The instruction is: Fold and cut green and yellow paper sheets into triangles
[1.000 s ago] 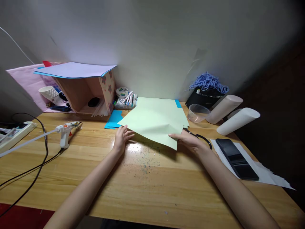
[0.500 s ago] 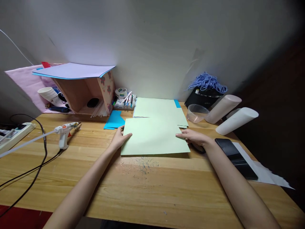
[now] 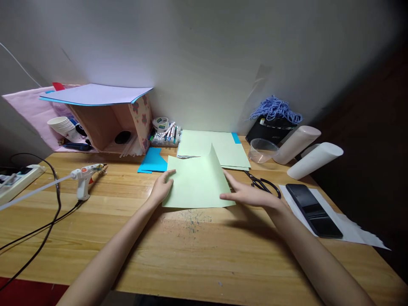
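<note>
Across the desk [image 3: 191, 259], green sheet [image 3: 191, 182] lies longways, right end upturned; right hand [image 3: 248, 194] pinches it; left hand [image 3: 160, 189] touches, grip unclear.

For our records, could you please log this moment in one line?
left hand: touching green sheet, left edge | right hand: holding its raised right side | scissors: on table
</note>
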The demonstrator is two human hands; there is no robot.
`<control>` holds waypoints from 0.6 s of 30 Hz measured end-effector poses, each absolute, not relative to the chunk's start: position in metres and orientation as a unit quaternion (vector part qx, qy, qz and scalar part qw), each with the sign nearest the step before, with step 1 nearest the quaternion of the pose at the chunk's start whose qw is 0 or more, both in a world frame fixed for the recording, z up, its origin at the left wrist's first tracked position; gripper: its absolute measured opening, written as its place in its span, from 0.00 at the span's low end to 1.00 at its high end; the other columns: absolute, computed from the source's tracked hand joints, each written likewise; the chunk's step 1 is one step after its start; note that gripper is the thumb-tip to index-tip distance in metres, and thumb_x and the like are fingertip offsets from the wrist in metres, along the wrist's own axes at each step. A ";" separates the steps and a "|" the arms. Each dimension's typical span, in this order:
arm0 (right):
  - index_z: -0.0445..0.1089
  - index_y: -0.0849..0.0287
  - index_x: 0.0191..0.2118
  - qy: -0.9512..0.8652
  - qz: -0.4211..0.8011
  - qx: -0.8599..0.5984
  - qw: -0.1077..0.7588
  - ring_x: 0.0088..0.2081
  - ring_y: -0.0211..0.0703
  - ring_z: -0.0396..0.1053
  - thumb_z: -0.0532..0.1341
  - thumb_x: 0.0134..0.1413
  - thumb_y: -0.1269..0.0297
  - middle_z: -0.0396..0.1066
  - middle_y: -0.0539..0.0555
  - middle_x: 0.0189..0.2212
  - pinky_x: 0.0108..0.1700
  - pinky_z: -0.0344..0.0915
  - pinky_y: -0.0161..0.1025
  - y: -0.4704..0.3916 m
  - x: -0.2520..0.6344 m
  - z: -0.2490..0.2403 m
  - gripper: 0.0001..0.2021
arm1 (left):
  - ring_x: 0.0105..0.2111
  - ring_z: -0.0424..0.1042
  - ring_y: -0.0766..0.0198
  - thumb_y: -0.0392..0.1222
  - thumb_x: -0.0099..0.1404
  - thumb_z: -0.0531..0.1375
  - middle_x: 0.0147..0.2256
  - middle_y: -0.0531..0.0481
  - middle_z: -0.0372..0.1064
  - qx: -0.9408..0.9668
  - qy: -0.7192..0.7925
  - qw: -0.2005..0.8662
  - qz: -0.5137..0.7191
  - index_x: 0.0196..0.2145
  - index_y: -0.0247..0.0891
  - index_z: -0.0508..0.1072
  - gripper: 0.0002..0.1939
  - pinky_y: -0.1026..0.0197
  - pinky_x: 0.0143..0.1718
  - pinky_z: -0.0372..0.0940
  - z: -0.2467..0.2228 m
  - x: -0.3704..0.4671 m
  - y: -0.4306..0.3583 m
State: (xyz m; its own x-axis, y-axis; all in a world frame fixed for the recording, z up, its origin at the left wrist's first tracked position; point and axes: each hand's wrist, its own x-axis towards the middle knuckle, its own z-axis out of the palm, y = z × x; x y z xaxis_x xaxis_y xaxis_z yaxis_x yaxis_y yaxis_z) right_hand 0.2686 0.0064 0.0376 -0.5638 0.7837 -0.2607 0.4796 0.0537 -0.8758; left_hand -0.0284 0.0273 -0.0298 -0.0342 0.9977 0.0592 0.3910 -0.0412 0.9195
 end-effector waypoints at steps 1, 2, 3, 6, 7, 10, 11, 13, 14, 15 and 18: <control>0.26 0.55 0.64 -0.733 0.515 -0.425 0.131 0.64 0.50 0.32 0.60 0.47 0.49 0.26 0.52 0.65 0.63 0.35 0.48 0.002 0.262 0.039 0.48 | 0.52 0.61 0.55 0.34 0.54 0.53 0.49 0.44 0.66 0.589 0.586 0.375 0.411 0.44 0.36 0.71 0.19 0.53 0.55 0.52 -0.029 -0.026 0.026; 0.24 0.56 0.64 -0.757 0.499 -0.406 0.117 0.64 0.50 0.31 0.59 0.47 0.48 0.24 0.53 0.65 0.63 0.34 0.47 -0.003 0.256 0.040 0.49 | 0.52 0.61 0.55 0.35 0.54 0.54 0.50 0.44 0.65 0.589 0.582 0.386 0.406 0.45 0.36 0.71 0.19 0.54 0.55 0.52 -0.029 -0.022 0.024; 0.23 0.57 0.63 -0.777 0.481 -0.393 0.101 0.64 0.50 0.29 0.58 0.48 0.47 0.23 0.54 0.64 0.63 0.34 0.47 -0.008 0.250 0.041 0.49 | 0.52 0.61 0.55 0.36 0.55 0.54 0.50 0.44 0.65 0.590 0.576 0.399 0.401 0.45 0.36 0.71 0.19 0.54 0.55 0.52 -0.028 -0.019 0.022; 0.26 0.58 0.64 -0.818 0.424 -0.382 0.070 0.64 0.50 0.24 0.52 0.52 0.44 0.21 0.55 0.64 0.63 0.30 0.48 -0.020 0.234 0.040 0.44 | 0.51 0.62 0.53 0.44 0.57 0.54 0.49 0.43 0.67 0.573 0.552 0.453 0.402 0.44 0.34 0.72 0.19 0.54 0.53 0.55 -0.021 -0.006 0.013; 0.27 0.57 0.64 -0.827 0.410 -0.378 0.068 0.63 0.50 0.22 0.50 0.53 0.44 0.20 0.54 0.64 0.62 0.29 0.48 -0.023 0.230 0.037 0.42 | 0.50 0.63 0.52 0.48 0.59 0.53 0.48 0.43 0.67 0.560 0.537 0.477 0.413 0.43 0.34 0.72 0.20 0.54 0.52 0.56 -0.017 -0.003 0.010; 0.29 0.54 0.64 -0.843 0.380 -0.372 0.078 0.63 0.51 0.19 0.48 0.54 0.44 0.19 0.51 0.64 0.62 0.28 0.49 -0.028 0.222 0.028 0.39 | 0.49 0.65 0.51 0.57 0.63 0.45 0.46 0.43 0.69 0.514 0.466 0.568 0.443 0.45 0.34 0.71 0.28 0.54 0.49 0.59 -0.008 0.006 0.000; 0.30 0.53 0.64 -0.845 0.373 -0.374 0.082 0.63 0.51 0.19 0.49 0.54 0.44 0.19 0.51 0.64 0.62 0.28 0.50 -0.029 0.220 0.025 0.39 | 0.47 0.66 0.51 0.59 0.64 0.42 0.46 0.44 0.69 0.502 0.448 0.593 0.442 0.46 0.35 0.70 0.30 0.54 0.47 0.61 -0.006 0.008 -0.002; 0.32 0.53 0.64 -0.847 0.368 -0.373 0.091 0.63 0.52 0.21 0.50 0.54 0.44 0.21 0.51 0.64 0.62 0.28 0.50 -0.030 0.218 0.021 0.38 | 0.44 0.68 0.51 0.61 0.62 0.44 0.43 0.43 0.71 0.497 0.445 0.609 0.429 0.46 0.34 0.70 0.30 0.54 0.42 0.63 -0.006 0.008 -0.004; 0.34 0.52 0.64 -0.846 0.373 -0.369 0.097 0.63 0.51 0.23 0.51 0.54 0.45 0.23 0.52 0.64 0.62 0.29 0.50 -0.030 0.217 0.020 0.37 | 0.42 0.69 0.51 0.60 0.61 0.48 0.42 0.42 0.71 0.507 0.457 0.597 0.421 0.45 0.33 0.71 0.29 0.55 0.40 0.64 -0.008 0.008 -0.004; 0.38 0.52 0.64 -0.842 0.385 -0.364 0.101 0.64 0.51 0.26 0.51 0.54 0.46 0.28 0.52 0.64 0.62 0.30 0.50 -0.028 0.217 0.019 0.35 | 0.41 0.69 0.51 0.59 0.59 0.52 0.41 0.42 0.72 0.521 0.473 0.576 0.416 0.43 0.33 0.72 0.27 0.55 0.39 0.64 -0.010 0.007 -0.003; 0.57 0.53 0.57 -0.795 0.439 -0.388 0.157 0.63 0.50 0.40 0.52 0.54 0.49 0.45 0.55 0.62 0.62 0.38 0.50 -0.019 0.219 0.016 0.27 | 0.39 0.70 0.52 0.52 0.53 0.60 0.40 0.43 0.72 0.555 0.509 0.514 0.410 0.39 0.32 0.73 0.21 0.57 0.38 0.64 -0.018 0.005 0.002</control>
State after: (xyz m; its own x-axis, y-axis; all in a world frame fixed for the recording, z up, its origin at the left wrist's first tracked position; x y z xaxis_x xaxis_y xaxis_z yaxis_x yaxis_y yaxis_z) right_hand 0.2194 -0.0190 0.0163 -0.6498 0.7545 -0.0921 0.4794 0.3127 -0.8200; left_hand 0.0049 0.0022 -0.0182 0.1464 0.9868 -0.0685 0.1439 0.0473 0.9885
